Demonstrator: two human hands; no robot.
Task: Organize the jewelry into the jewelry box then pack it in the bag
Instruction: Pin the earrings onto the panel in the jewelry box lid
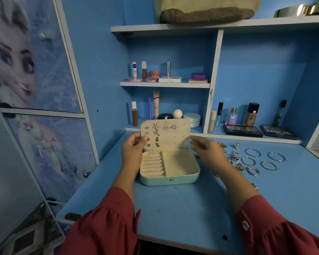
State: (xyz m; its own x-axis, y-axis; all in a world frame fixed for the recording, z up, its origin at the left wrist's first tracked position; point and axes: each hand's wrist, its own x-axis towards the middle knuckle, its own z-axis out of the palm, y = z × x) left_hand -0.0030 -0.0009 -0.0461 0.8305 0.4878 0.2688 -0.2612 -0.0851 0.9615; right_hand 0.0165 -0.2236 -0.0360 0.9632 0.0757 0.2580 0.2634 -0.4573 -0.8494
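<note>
A mint-green jewelry box (170,180) lies open on the blue desk, its cream lid panel (177,138) upright and carrying several earrings (156,128). My left hand (133,147) grips the left edge of that panel, thumb on its front. Just off the lid's right edge, my right hand (203,147) hovers with loosely curled fingers; I cannot tell whether it pinches anything. Several silver bangles (261,160) and small gold and silver pieces (235,156) lie on the desk right of the box. A beige bag (206,10) sits on the top shelf.
Cosmetics fill the shelves behind the box: tubes and jars (155,72), bottles (251,115), and two dark palettes (242,130) at the desk's back right. A cupboard door with a cartoon print (26,70) stands on the left. The desk edge (173,242) runs near my sleeves.
</note>
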